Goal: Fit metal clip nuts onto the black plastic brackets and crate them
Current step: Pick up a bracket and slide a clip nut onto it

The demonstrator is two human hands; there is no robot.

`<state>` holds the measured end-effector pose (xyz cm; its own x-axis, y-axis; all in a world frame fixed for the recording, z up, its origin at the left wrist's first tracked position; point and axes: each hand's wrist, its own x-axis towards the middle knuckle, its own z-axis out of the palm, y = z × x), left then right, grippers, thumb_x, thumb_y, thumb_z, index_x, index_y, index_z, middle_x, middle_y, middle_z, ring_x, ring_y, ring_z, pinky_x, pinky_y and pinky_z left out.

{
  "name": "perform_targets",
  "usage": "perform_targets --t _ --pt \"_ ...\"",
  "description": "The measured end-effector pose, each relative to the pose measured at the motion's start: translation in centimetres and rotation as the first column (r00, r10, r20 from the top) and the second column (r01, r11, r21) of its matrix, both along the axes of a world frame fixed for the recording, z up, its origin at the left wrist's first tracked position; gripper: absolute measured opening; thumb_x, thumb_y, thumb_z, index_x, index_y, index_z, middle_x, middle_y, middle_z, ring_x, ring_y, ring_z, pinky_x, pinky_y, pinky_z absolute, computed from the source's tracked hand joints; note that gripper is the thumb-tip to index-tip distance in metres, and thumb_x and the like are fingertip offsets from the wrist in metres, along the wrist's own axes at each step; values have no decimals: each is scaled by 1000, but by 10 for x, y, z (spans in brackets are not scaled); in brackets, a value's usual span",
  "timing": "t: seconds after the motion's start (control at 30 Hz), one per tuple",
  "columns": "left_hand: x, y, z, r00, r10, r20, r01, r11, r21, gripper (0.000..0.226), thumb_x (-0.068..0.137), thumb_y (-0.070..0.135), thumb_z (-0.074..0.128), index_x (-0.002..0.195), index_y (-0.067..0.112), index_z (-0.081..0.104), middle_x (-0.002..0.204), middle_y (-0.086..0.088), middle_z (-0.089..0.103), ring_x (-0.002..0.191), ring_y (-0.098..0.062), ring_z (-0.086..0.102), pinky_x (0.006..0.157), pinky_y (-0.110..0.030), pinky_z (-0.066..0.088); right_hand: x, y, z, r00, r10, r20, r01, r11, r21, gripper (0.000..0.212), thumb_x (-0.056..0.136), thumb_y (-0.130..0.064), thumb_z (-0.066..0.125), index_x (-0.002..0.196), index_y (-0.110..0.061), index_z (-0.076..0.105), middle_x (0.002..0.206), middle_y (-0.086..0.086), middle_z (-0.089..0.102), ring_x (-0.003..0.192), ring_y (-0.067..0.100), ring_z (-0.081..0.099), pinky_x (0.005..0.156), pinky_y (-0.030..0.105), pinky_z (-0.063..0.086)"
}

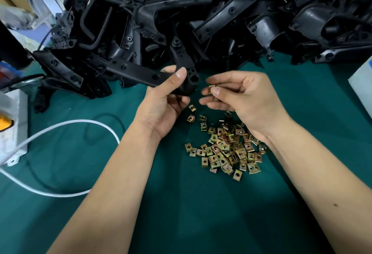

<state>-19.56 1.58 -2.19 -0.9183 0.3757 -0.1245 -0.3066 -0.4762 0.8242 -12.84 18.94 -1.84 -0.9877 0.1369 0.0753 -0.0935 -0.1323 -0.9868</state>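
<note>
Head view: your left hand (165, 100) is gripping the black bracket (141, 73); your right hand (239, 94) is pinching a clip nut (211, 88), which is risking dropping if misaligned.

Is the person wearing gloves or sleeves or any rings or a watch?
No. The left hand and right hand are bare, with no gloves. Both forearms are bare right down to the bottom edge of the picture, so no sleeves show. No rings, watch or bracelet can be seen. The fingernails are short and plain. The right forearm has one small dark spot.
</note>
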Motion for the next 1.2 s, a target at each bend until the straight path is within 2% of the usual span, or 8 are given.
perform_targets --t 0.27,0.4,0.5,0.63,0.77,0.93,1.03,1.2 --pt "1 1 -1 997 -38 -65 37 999 -12 23 85 15 75 93 25 56 76 11 70 65 -3 62 47 -17 38 2 1 6 997 -21 70 29 993 -116 7 98 -5 66 100 -2 72 83 14 76 71 23 76 56 19 56" --pt "1 2 -1 992 -74 -102 68 996 -60 21 83 16 73 97 22 58 83 5 68 70 -7 63 47 -18 37 2 3 7 998 -2 64 9 994 -112 9 101 -16 63 95 -9 65 77 11 74 52 17 65 41 19 43" --pt "1 3 -1 986 -100 -134 88 992 -91 26 84 16 72 104 16 56 85 4 67 71 -7 63 47 -18 38 2 2 7 999 -7 31 11 992 -128 8 101 -17 65 94 -13 66 73 10 72 46 14 56 37 18 35" --pt "1 2 -2 988 -86 -128 76 994 -85 26 84 15 71 105 16 56 86 2 68 71 -9 64 46 -18 38 2 3 5 999 -45 14 46 991 -122 16 101 -19 64 98 -5 69 81 11 75 49 14 59 38 19 36" --pt "0 2 -4 989 -83 -126 75 995 -73 20 84 15 71 99 19 58 92 -4 67 74 -10 63 46 -18 36 0 6 3 999 -30 20 32 994 -102 14 99 0 61 110 -3 70 94 13 78 52 15 61 39 19 35" --pt "-2 1 -5 988 -88 -129 81 995 -60 17 85 15 72 94 21 59 83 5 67 67 -5 57 45 -16 34 -2 6 -2 994 -91 53 94 994 -59 13 93 2 69 98 -9 75 84 7 78 53 13 55 39 18 32" --pt "-3 1 -5 987 -94 -130 87 994 -61 18 85 14 72 95 20 58 83 4 65 66 -4 56 45 -16 34 -3 7 -3 991 -120 61 124 990 -66 13 91 -3 73 92 -14 80 76 3 68 60 12 51 41 18 32" --pt "-3 1 -5 983 -108 -148 96 991 -88 15 86 15 72 93 20 59 82 5 65 67 -4 56 46 -16 34 -2 7 -2 997 -52 58 59 990 -125 15 97 -3 66 100 -6 80 76 8 69 59 10 49 43 17 32"
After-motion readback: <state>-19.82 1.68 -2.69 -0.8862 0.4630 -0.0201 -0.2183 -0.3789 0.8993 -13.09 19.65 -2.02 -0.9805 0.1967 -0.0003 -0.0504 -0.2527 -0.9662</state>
